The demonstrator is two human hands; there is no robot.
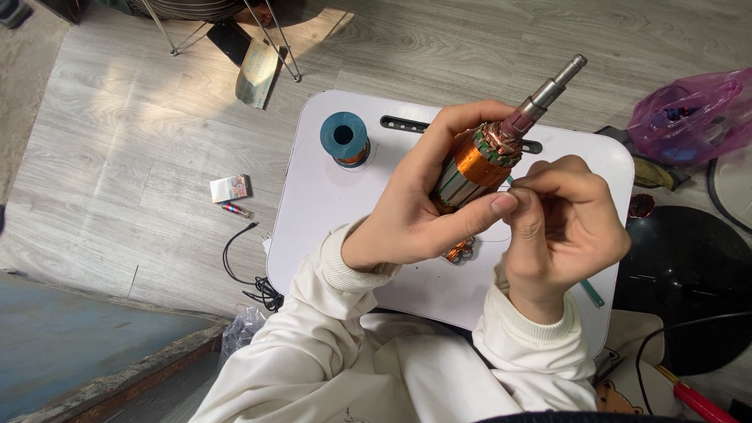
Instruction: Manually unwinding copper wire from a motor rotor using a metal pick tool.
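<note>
1. Your left hand (415, 215) clamps its fingers on one motor armature (478, 160), held above the worktop (329, 204).
2. Your right hand (564, 223) pinches fingers together beside it.
3. One blue spool (345, 139) stands near the worktop's far edge, with bare room around.

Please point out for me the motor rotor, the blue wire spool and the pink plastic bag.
motor rotor (479, 163), head view, on its copper winding.
blue wire spool (344, 136), head view, on its top flange.
pink plastic bag (693, 117), head view, on its bulging middle.
</note>
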